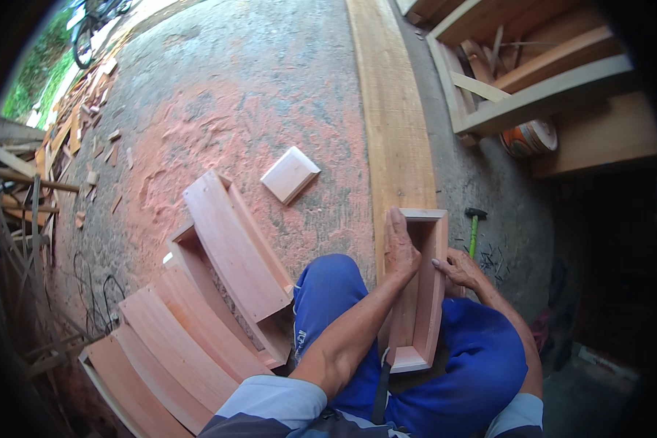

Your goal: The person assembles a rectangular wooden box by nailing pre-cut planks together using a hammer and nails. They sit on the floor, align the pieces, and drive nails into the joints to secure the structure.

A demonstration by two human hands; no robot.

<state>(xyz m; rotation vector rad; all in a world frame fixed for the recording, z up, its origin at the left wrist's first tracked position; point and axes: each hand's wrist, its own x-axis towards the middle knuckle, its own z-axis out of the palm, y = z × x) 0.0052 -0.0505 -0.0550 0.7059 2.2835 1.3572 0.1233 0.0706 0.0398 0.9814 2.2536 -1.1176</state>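
Observation:
A long, narrow wooden box (pixel 436 299) stands between my legs, its hollow side facing up. My left hand (pixel 401 248) grips its left wall near the far end, with the fingers stretched along the wood. On the opposite side, my right hand (pixel 458 269) holds the right wall, thumb at the upper edge and the other fingers partly hidden outside. The box's far end lies over a long, pale plank (pixel 394 109) on the floor. Just beyond my right hand is a hammer (pixel 474 230) with a green handle and dark head, near several scattered nails (pixel 495 263).
Several similar wooden boxes (pixel 190 314) lie side by side at my left, one resting tilted across another. A small wooden block (pixel 290 175) sits on the sawdust-covered concrete floor (pixel 219 95). Wood scraps (pixel 73 139) are heaped far left. A wooden frame (pixel 547 102) and orange bucket (pixel 529 139) stand far right.

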